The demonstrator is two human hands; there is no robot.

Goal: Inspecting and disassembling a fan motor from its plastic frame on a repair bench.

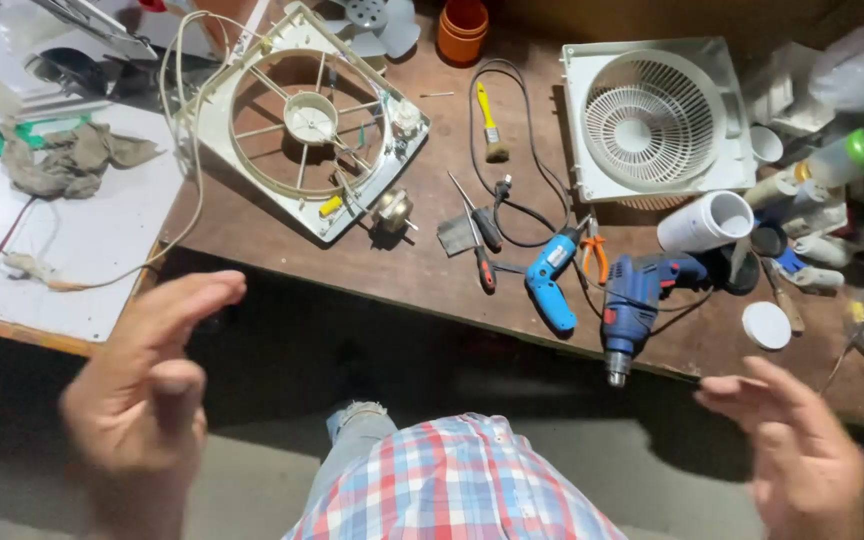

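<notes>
My left hand (147, 385) hovers open and blurred in front of the workbench edge, holding nothing. My right hand (797, 445) is also open and empty, low at the right, just below a dark blue power drill (632, 305). On the brown workbench (422, 275) lies a white square fan housing (302, 125) with a round hub and a small motor at its near corner. A white front fan grille (652, 120) lies further right. Between them are screwdrivers (480, 240), a light blue glue gun (550, 280) and orange-handled pliers (595, 255).
A yellow-handled brush (490, 125) and a black cable lie mid-bench. A white pipe piece (707, 222), a white round lid (766, 325) and bottles crowd the right. A grey rag (67, 160) lies on a white board at left. An orange pipe fitting (463, 30) stands at the back.
</notes>
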